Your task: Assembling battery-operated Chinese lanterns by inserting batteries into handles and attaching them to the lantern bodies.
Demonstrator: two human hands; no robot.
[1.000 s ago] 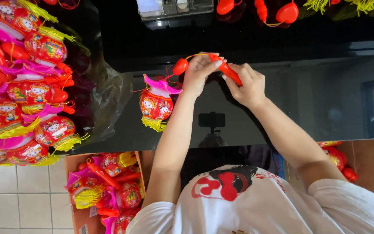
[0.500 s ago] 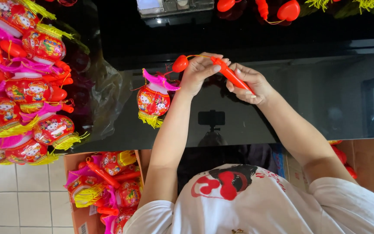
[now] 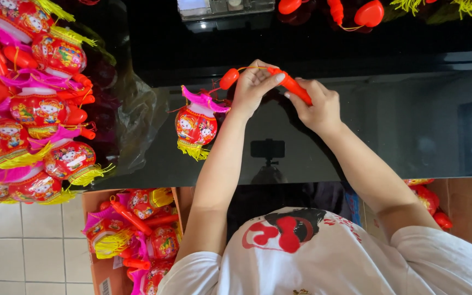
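Both hands, left hand (image 3: 253, 84) and right hand (image 3: 315, 106), pinch the orange stick (image 3: 290, 84), its long axis slanting from upper-left to lower-right.

glossy black glass-like table top (image 3: 389, 131), mirror-smooth; shiny printed plastic lantern (image 3: 195, 124) with yellow thread fringe; smooth orange plastic handle stick (image 3: 296, 87); crinkled clear plastic bag (image 3: 137, 117); matt brown cardboard box (image 3: 95, 273); soft white cloth shirt (image 3: 329, 262)

The glossy black counter (image 3: 389, 136) carried a heap of red lanterns (image 3: 34, 109) in clear plastic wrap (image 3: 137, 117) at one end.
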